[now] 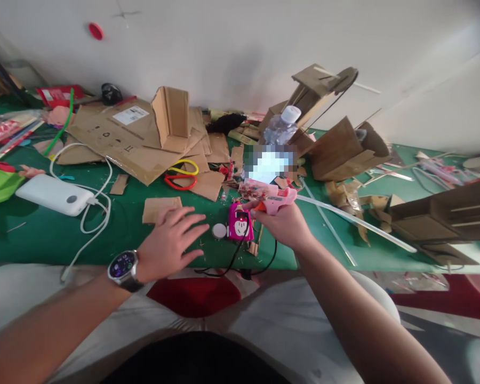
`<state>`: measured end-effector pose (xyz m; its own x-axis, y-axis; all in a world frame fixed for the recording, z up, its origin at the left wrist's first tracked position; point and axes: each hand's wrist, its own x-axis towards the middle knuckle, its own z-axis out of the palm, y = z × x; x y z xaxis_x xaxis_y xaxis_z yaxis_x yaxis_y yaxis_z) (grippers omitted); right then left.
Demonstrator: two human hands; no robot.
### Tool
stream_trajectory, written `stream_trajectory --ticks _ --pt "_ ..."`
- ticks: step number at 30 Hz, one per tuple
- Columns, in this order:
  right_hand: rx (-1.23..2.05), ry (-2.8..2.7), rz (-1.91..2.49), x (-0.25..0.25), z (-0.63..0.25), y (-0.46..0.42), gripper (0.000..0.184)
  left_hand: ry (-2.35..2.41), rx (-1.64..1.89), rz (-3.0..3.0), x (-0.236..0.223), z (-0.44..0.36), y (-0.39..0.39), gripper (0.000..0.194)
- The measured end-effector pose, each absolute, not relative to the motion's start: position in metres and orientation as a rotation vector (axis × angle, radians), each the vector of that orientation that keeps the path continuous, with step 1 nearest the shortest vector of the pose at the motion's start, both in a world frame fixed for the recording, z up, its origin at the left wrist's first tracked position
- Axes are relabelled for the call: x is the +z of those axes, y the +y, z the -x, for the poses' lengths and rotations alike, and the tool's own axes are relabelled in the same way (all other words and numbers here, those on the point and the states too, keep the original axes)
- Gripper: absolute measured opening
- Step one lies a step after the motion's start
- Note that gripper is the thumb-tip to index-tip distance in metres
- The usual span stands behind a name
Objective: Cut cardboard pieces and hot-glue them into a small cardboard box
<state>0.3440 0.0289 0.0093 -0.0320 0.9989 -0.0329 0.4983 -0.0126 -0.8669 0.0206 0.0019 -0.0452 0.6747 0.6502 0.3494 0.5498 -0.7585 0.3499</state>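
Note:
A pink hot glue gun point(278, 199) with a long clear glue stick point(356, 223) out of its back is gripped in my right hand point(282, 224). Its nozzle end points left, over the scraps. My left hand point(175, 237) hovers with fingers spread and holds nothing. Just behind those fingers lies a small flat piece of cardboard point(151, 209). Between my hands sits a magenta box with a white cartoon face point(240, 226) and a lit red light, a black cord point(237, 256) beside it. A small white round disc point(219, 230) touches or nearly touches its left side.
Scissors with red and yellow handles point(181, 182) lie beside stacked cardboard point(124, 138). A white power bank point(54, 194) with a cable is at left. A plastic bottle point(282, 125), a bright phone-like screen point(266, 166) and cardboard builds point(340, 152) stand behind and right.

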Motion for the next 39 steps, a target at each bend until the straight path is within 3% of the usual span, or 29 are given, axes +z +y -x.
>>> stream_trajectory --ticks 9,19,25,29,33,36,39 --pt "0.963 -1.697 1.506 -0.009 -0.347 0.034 0.023 0.844 0.391 -2.732 -0.051 -0.06 -0.023 0.072" --pt "0.949 -1.672 1.532 -0.018 -0.348 0.034 0.038 0.752 0.359 -2.78 -0.051 -0.066 -0.02 0.068" --pt "1.011 -1.655 1.478 -0.007 -0.359 0.035 0.017 0.748 0.318 -2.804 -0.05 -0.074 -0.023 0.07" --pt "0.945 -1.394 1.47 0.022 -0.362 0.016 0.036 0.77 0.293 -2.813 -0.05 -0.078 -0.026 0.074" --pt "1.167 -1.228 1.231 0.039 -0.336 -0.009 0.038 0.767 0.28 -2.816 -0.049 -0.076 -0.025 0.073" --pt "1.37 -1.099 1.119 0.034 -0.303 -0.023 0.028 0.761 0.309 -2.823 -0.046 -0.064 -0.02 0.066" --pt "1.457 -1.029 1.065 0.021 -0.275 -0.033 0.03 0.819 0.351 -2.836 -0.036 -0.041 -0.01 0.06"
